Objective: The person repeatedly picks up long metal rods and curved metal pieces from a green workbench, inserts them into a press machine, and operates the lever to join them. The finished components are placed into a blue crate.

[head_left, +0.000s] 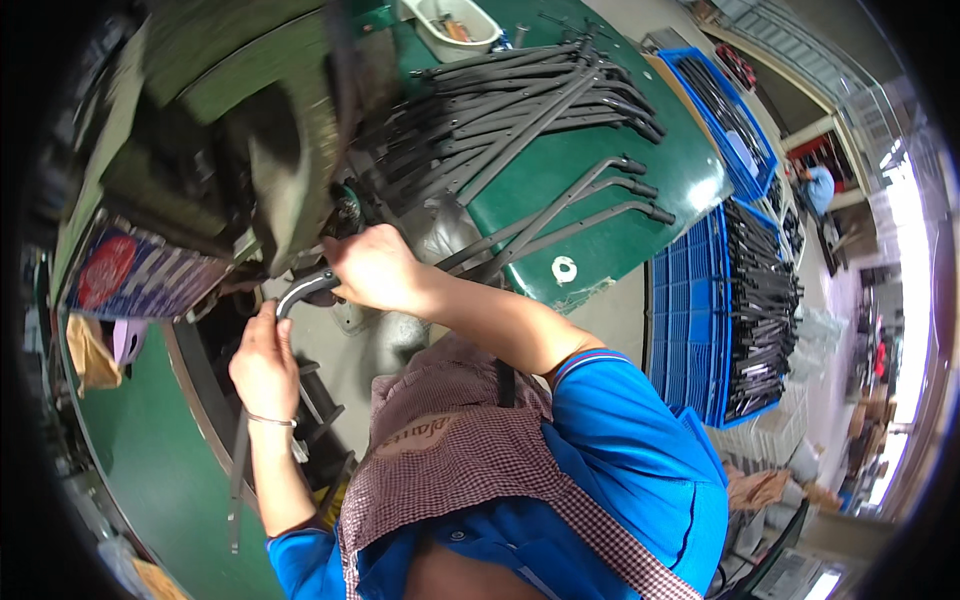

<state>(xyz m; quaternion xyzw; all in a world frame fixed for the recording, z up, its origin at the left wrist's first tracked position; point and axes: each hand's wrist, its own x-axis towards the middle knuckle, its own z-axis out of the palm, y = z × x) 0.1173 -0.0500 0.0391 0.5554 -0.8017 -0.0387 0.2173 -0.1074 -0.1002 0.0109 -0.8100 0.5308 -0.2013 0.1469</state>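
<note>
A bent dark metal tube (237, 480) passes through my left hand (263, 368), whose fingers are wrapped round it near the bend. Its curved end reaches up to my right hand (375, 268), which is closed at the foot of a large green machine (200, 60). The right fingers are partly hidden, and what lies within them is hard to see. To the right of the machine, a pile of similar dark bent tubes (540, 110) rests on a green tabletop (690, 140). A few more bent tubes (575, 205) lie apart from the pile, nearer to me.
Blue crates (690, 310) filled with dark tubes stand right of the table. A white tray (455, 45) with small items sits at the table's far side. Another green surface (150, 450) is at my left. A person in blue (818, 185) is far off at right.
</note>
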